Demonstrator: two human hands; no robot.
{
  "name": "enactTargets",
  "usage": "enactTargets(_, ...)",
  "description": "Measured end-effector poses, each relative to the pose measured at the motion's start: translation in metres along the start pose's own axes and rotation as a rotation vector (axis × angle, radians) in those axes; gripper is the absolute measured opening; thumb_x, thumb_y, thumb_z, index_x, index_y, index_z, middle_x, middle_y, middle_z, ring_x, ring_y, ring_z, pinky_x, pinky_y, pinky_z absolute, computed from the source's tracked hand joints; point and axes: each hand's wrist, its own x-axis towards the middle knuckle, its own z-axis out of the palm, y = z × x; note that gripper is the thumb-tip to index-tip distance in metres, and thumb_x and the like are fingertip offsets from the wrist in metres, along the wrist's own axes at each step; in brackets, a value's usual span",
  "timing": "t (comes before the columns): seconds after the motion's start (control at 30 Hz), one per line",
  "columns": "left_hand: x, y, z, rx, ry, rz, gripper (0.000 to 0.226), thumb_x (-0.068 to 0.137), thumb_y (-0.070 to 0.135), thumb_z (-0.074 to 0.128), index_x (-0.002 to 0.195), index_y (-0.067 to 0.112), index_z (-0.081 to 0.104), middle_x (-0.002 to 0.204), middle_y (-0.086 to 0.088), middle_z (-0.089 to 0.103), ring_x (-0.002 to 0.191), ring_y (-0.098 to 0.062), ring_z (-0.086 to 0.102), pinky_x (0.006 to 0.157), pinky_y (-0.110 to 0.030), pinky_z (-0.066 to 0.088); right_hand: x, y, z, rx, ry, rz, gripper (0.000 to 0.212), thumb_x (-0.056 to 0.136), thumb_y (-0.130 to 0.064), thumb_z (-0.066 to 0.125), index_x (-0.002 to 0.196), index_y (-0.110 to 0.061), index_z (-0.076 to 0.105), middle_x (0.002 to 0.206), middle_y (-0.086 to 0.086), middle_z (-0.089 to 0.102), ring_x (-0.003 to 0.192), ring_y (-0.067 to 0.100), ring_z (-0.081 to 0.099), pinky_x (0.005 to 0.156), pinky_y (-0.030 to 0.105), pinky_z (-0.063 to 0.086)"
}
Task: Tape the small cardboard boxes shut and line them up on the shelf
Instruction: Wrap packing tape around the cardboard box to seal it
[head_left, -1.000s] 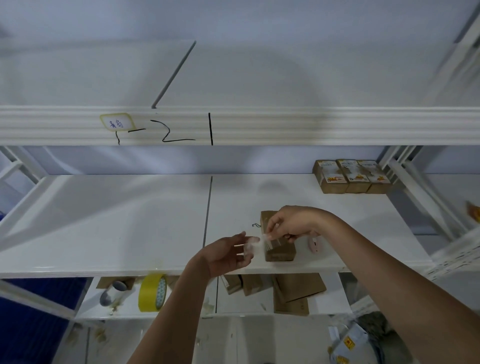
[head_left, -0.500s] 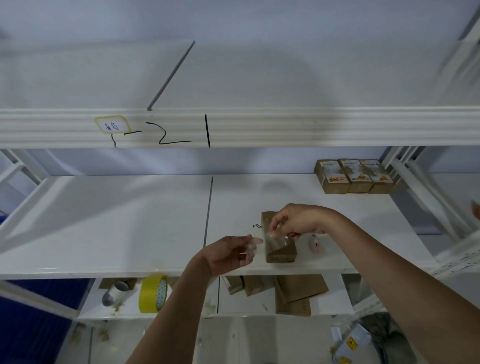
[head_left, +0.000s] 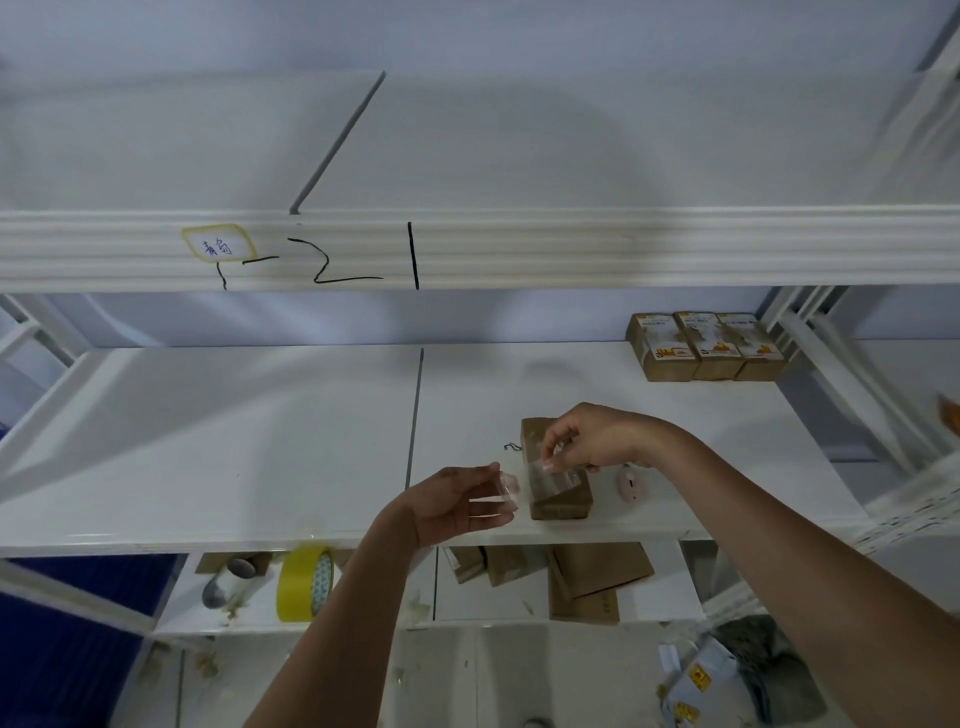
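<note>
Two bare forearms reach up to the middle shelf (head_left: 208, 441). Wide bare board lies to the left of its seam. Yellow tape roll (head_left: 304, 584) stands on the shelf below. Left hand (head_left: 457, 504), palm up at the shelf's front edge, pinches one end of a clear tape strip (head_left: 524, 480). Right hand (head_left: 592, 439), fingers curled down, pinches the other end over a small brown box (head_left: 558, 499) lying near the front edge. Three labelled boxes (head_left: 706, 345) sit in a row at the back right corner.

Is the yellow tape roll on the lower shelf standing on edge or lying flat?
On edge: the yellow tape roll shows its curved yellow band and its round side face, resting on the white lower shelf.
</note>
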Motion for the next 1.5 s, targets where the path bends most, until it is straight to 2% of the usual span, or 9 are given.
enactTargets(0.23,-0.003,-0.003,-0.001,0.012,0.057,0.001,0.028,0.099,0.015,0.058,0.086,-0.001,0.077,0.100,-0.019,0.073,0.095,-0.031,0.072,0.093,-0.041,0.057,0.002,0.003,0.005,0.009,-0.005,0.038,0.005,0.089,-0.029,0.075,0.094,-0.029,0.074,0.105,-0.009,0.066,0.077,0.008,0.055,0.062,0.020,0.045)
enactTargets(0.4,0.000,-0.009,-0.026,-0.107,0.216,0.017,0.020,0.096,0.012,0.060,0.078,0.003,0.061,0.086,-0.013,0.065,0.085,-0.024,0.071,0.080,-0.034,0.060,-0.003,0.016,-0.006,0.027,0.061,0.101,0.009,0.091,-0.016,0.071,0.098,-0.019,0.075,0.092,-0.001,0.067,0.073,0.013,0.054,0.062,0.022,0.046)
enactTargets(0.5,-0.001,-0.010,-0.036,-0.116,0.289,0.090,0.021,0.097,0.019,0.063,0.083,0.004,0.065,0.090,-0.014,0.069,0.089,-0.030,0.071,0.084,-0.041,0.059,-0.009,0.022,-0.017,0.102,0.046,0.085,0.006,0.092,-0.019,0.072,0.096,-0.020,0.076,0.080,-0.007,0.065,0.067,0.012,0.054,0.062,0.023,0.048)
enactTargets(0.63,-0.003,0.004,0.000,0.233,0.137,0.251,0.022,0.092,0.026,0.068,0.108,0.012,0.066,0.116,-0.016,0.067,0.108,-0.033,0.067,0.099,-0.051,0.053,-0.002,0.012,-0.012,0.234,0.000,0.153,0.009,0.092,-0.018,0.072,0.097,-0.011,0.074,0.068,-0.001,0.057,0.059,0.012,0.049,0.061,0.025,0.048)
enactTargets(0.73,-0.006,0.015,0.029,0.516,0.034,0.361,0.049,0.085,0.021,0.078,0.130,0.032,0.058,0.129,-0.005,0.061,0.113,-0.022,0.065,0.099,-0.047,0.054,0.004,0.001,-0.006,0.535,0.000,0.269,0.011,0.094,-0.012,0.069,0.091,-0.002,0.067,0.063,0.003,0.051,0.055,0.013,0.044,0.054,0.024,0.043)
enactTargets(0.83,-0.003,0.019,0.040,0.599,0.035,0.424,0.065,0.082,0.006,0.080,0.136,0.033,0.055,0.131,0.001,0.061,0.112,-0.020,0.066,0.099,-0.042,0.054,0.007,-0.002,-0.004,0.778,-0.016,0.304,0.008,0.095,-0.012,0.066,0.092,-0.005,0.066,0.062,0.001,0.050,0.053,0.011,0.041,0.051,0.022,0.040)
enactTargets(1.1,-0.005,0.024,0.040,0.128,0.076,0.475,0.039,0.091,0.002,0.066,0.129,0.007,0.060,0.113,-0.017,0.069,0.108,-0.036,0.067,0.094,-0.044,0.055,0.001,-0.002,-0.001,1.026,-0.068,0.279,0.009,0.097,-0.016,0.063,0.090,-0.010,0.064,0.064,0.001,0.049,0.053,0.011,0.040,0.056,0.022,0.036)
enactTargets(1.3,-0.001,0.024,0.044,-0.105,0.175,0.458,0.027,0.099,0.005,0.055,0.125,0.006,0.063,0.112,-0.017,0.071,0.103,-0.037,0.069,0.097,-0.046,0.054,0.009,-0.003,0.009,1.099,-0.016,0.294,0.007,0.096,-0.016,0.064,0.095,-0.009,0.062,0.065,0.001,0.050,0.055,0.011,0.040,0.051,0.022,0.041)
enactTargets(1.5,0.005,0.021,0.053,-0.205,0.254,0.285,0.020,0.100,0.012,0.055,0.108,-0.004,0.064,0.096,-0.019,0.069,0.085,-0.030,0.068,0.084,-0.040,0.057,0.016,-0.012,0.024,1.144,0.106,0.295,0.007,0.096,-0.011,0.063,0.090,-0.009,0.060,0.062,0.002,0.053,0.051,0.011,0.043,0.047,0.023,0.044)
